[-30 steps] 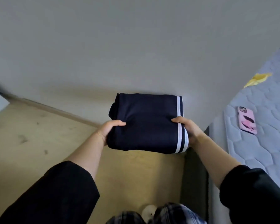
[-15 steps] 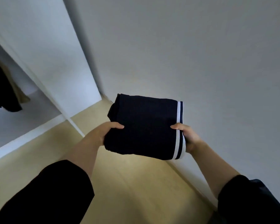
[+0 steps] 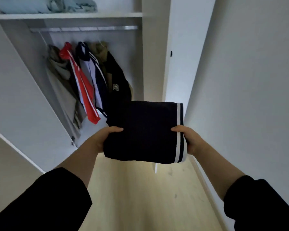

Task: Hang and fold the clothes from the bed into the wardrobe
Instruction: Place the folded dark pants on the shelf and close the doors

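1. Garment: dark, folded into a flat square, with white stripes along its right edge. It is held in the air in front of the open wardrobe, not yet inside.
2. Left hand: grips the garment's left edge with the thumb on top. The fingers are beneath and hidden.
3. Right hand: grips the striped edge the same way, thumb on top. The fingers are under the fold, unseen.
4. Wardrobe contents: a rail with hung clothes. Above it is a shelf bearing pale bedding. Part of the base shows below the clothes.
5. Step in hand, as judged: carrying the fold to a resting place. Which spot is meant cannot be told.
6. Handling advice:
   - Hold both edges level and pinch evenly so the layers do not slip.
   - Slide the garment in flat, clear of the hanging hems.
   - Let go only once the underside is fully supported, thumbs last.
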The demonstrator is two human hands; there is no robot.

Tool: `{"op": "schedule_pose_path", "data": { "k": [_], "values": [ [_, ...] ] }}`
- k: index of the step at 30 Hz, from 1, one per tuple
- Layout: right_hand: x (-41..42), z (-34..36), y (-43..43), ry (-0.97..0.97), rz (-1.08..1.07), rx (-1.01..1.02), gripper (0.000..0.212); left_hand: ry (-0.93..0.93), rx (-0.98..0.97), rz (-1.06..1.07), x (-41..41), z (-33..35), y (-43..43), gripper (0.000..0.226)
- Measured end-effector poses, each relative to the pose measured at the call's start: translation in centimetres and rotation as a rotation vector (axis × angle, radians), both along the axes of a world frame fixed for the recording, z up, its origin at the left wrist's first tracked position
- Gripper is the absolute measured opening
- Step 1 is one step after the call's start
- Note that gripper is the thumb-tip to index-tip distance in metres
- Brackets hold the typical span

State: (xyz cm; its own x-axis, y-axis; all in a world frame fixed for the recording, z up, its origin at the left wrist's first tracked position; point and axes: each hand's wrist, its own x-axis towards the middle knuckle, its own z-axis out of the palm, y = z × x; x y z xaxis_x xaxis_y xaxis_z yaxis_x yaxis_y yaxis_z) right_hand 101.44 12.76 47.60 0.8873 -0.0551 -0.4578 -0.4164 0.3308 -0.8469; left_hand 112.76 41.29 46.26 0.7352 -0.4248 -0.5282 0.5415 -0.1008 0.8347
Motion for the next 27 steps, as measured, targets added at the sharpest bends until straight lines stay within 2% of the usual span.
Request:
{"op": "schedule_pose_path", "data": {
  "k": [5, 10, 14, 17, 22, 25, 27],
  "values": [
    [12.0, 4.9, 9.9, -0.062, 0.098, 0.023, 0.073, -0.037, -0.087, 0.187, 9.1, 5.3, 10.6, 0.059],
    [21.6, 9.9, 14.2, -0.148, 0.123, 0.014, 0.066, -0.131, -0.128, 0.231, 16.6, 10.3, 15.2, 0.052],
    [28.9, 13.2, 15.6, -0.215, 0.13, -0.013, 0.07, -0.186, -0.191, 0.269, 22.9, 13.0, 16.1, 0.048],
    [34.4, 14.7, 15.7, -0.281, 0.147, 0.04, 0.065, -0.208, -0.179, 0.306, 27.9, 14.7, 16.0, 0.05],
    [45.0, 17.9, 14.6, -0.395, 0.16, 0.1, 0.057, -0.329, -0.226, 0.335, 37.8, 18.5, 15.0, 0.026],
    [51.3, 21.2, 13.5, -0.458, 0.16, 0.125, 0.044, -0.386, -0.219, 0.376, 43.5, 22.7, 13.6, 0.043],
    [55.3, 23.5, 12.6, -0.496, 0.142, 0.133, 0.043, -0.419, -0.205, 0.379, 46.9, 25.6, 12.8, 0.05]
  ]
}}
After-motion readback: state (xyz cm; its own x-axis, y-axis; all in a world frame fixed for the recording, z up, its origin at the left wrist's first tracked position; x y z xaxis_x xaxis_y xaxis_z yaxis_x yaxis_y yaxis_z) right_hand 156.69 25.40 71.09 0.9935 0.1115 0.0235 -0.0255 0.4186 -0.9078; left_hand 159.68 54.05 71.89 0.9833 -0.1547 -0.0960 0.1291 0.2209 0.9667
